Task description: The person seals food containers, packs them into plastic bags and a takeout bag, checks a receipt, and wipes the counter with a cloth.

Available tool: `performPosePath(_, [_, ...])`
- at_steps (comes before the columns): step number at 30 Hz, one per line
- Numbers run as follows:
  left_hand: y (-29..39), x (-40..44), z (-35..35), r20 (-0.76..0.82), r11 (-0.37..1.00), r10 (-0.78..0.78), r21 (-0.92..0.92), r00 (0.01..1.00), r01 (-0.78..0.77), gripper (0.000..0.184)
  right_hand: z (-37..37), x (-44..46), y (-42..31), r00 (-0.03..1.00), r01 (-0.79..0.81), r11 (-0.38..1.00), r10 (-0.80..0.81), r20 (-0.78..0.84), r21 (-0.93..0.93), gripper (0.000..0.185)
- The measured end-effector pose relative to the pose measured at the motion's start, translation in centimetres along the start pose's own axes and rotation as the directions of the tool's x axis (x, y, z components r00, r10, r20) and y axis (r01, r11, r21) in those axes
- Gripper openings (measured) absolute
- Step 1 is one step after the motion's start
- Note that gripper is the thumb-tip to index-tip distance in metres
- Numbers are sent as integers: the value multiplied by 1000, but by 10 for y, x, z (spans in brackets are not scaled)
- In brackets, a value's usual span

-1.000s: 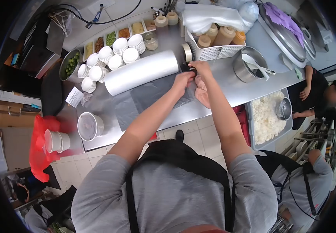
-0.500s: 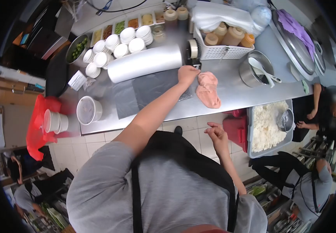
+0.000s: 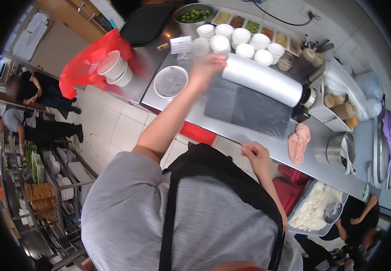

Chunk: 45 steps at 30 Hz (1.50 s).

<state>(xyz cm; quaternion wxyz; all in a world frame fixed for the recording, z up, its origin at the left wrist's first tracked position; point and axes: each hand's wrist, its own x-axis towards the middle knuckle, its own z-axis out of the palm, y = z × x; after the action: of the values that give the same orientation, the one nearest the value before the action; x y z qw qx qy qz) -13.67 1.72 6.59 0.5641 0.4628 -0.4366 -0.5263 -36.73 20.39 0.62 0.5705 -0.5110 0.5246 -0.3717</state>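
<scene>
My left hand (image 3: 207, 68), blurred by motion, is at the left end of the large white plastic roll (image 3: 263, 80); whether its fingers hold anything is unclear. Dark grey plastic sheets (image 3: 245, 108) lie flat in front of the roll. My right hand (image 3: 256, 156) hovers by the counter's front edge, fingers loosely bent and nothing visible in them. A crumpled pink cloth (image 3: 299, 143) lies to the right of the sheets. Beside the roll's right end is a tape dispenser (image 3: 309, 98).
Stacked white cups (image 3: 220, 44) and topping trays (image 3: 252, 27) stand behind the roll. A round tub (image 3: 170, 81) is at left, near a red bag (image 3: 89, 65). At right are a bottle basket (image 3: 326, 106), metal pot (image 3: 335, 149) and rice bin (image 3: 317, 207). Other people stand farther off.
The view has turned left. My left hand has gone from the tape dispenser to the roll's left end. My right hand left the dispenser area earlier and stays near the counter's front edge.
</scene>
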Motion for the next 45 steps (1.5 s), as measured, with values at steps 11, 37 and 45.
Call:
performPosePath(11, [-15, 84, -248, -151, 964, -38, 256, 988, 77, 16, 214, 145, 8, 947, -176, 983, 157, 281, 45, 22])
performPosePath(37, [-134, 44, -310, -150, 892, -192, 386, 970, 237, 15, 181, 242, 11, 958, -236, 972, 233, 167, -3, 29])
performPosePath(45, [56, -50, -388, -379, 619, 426, 784, 821, 40, 14, 189, 247, -18, 914, -306, 952, 288, 286, 19, 32])
